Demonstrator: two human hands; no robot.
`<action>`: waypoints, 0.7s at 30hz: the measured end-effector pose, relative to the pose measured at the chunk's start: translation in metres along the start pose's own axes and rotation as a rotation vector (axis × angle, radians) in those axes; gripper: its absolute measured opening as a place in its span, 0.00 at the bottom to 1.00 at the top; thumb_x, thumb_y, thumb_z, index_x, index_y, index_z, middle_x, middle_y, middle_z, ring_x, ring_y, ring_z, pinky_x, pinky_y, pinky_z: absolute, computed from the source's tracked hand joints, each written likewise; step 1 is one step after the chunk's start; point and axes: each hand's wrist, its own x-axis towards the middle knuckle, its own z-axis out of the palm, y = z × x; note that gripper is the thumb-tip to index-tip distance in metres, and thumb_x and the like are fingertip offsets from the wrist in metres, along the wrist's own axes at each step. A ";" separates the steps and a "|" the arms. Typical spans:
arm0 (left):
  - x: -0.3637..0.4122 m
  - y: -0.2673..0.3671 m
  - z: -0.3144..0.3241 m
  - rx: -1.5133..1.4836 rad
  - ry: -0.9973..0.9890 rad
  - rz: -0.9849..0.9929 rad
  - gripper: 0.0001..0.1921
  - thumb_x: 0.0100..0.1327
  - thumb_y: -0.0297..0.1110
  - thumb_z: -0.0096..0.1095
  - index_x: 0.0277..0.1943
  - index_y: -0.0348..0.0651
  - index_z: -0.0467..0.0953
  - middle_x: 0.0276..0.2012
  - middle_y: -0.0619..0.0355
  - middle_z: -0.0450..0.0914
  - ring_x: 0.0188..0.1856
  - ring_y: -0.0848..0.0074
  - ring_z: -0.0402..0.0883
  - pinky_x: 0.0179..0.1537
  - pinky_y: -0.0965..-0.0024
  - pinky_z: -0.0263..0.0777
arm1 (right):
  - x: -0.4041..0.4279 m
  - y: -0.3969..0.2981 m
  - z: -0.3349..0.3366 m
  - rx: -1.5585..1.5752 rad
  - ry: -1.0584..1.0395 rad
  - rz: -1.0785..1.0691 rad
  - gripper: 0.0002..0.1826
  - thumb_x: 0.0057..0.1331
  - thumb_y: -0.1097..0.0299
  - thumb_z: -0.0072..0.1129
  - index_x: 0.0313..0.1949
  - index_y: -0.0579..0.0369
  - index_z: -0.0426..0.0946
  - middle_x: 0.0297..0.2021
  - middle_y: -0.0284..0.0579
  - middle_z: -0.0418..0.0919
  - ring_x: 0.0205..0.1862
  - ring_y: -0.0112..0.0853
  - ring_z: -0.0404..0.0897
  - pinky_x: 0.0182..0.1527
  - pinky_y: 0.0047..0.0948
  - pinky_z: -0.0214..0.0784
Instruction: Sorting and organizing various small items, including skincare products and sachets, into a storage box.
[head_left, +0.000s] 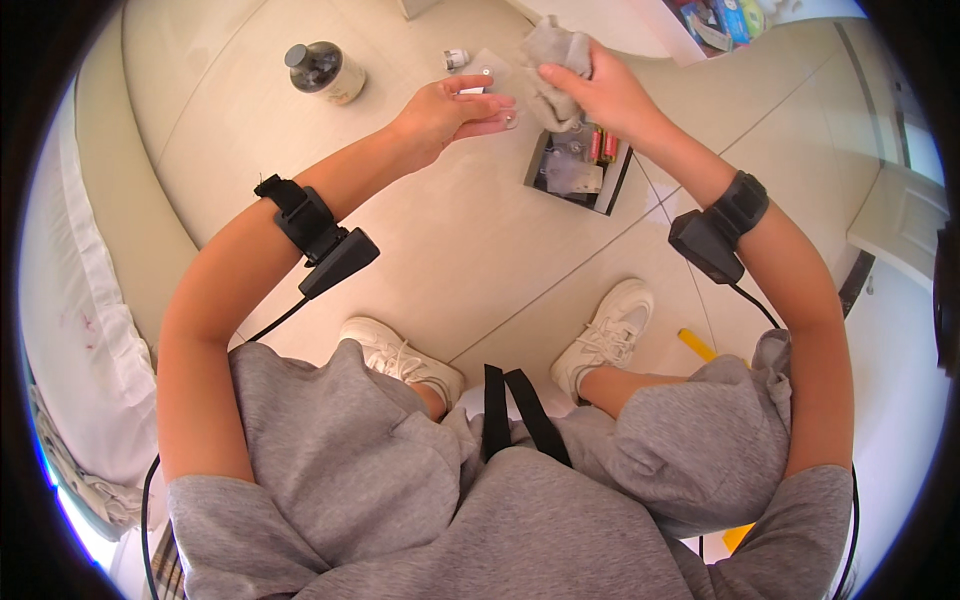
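My right hand (611, 90) grips a crumpled grey cloth (556, 56) above the far end of a small open box (534, 180). Inside the box lie red batteries (603, 145) and clear plastic pieces (570, 174). To its left, my left hand (461, 112) is held with fingers spread around a clear, pinkish plastic piece with small round metal parts (510, 118); whether the fingers pinch it is hard to tell. Just beyond that hand, a small white and silver cylindrical part (455, 59) lies on the tiled floor, beside another clear piece with a round centre (486, 71).
A dark bottle with a label (325, 73) stands on the floor at the far left. At the far right is a white container (686, 45) with colourful packets. My shoes (401, 360) are near the middle, with a yellow object (697, 345) to their right. White bedding (97, 322) borders the left.
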 end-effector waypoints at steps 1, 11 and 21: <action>-0.004 0.003 0.002 0.000 0.006 -0.002 0.27 0.56 0.23 0.51 0.56 0.29 0.49 0.45 0.48 0.69 0.47 0.67 0.72 0.51 0.72 0.67 | -0.002 -0.014 0.008 0.005 -0.004 -0.001 0.25 0.55 0.57 0.53 0.50 0.56 0.63 0.36 0.44 0.75 0.34 0.29 0.74 0.36 0.25 0.66; -0.011 0.003 0.012 -0.055 -0.184 -0.117 0.32 0.56 0.22 0.49 0.60 0.33 0.40 0.48 0.49 0.66 0.51 0.69 0.67 0.55 0.73 0.61 | -0.005 -0.009 0.008 -0.215 -0.379 0.222 0.27 0.55 0.54 0.53 0.49 0.57 0.62 0.28 0.37 0.73 0.25 0.20 0.68 0.21 0.19 0.60; 0.003 0.003 0.014 -0.184 0.017 -0.062 0.27 0.57 0.24 0.49 0.57 0.31 0.47 0.51 0.47 0.64 0.52 0.68 0.67 0.55 0.74 0.62 | 0.011 0.015 0.008 -0.089 -0.009 0.237 0.24 0.50 0.63 0.53 0.45 0.61 0.66 0.36 0.45 0.75 0.37 0.30 0.73 0.40 0.27 0.64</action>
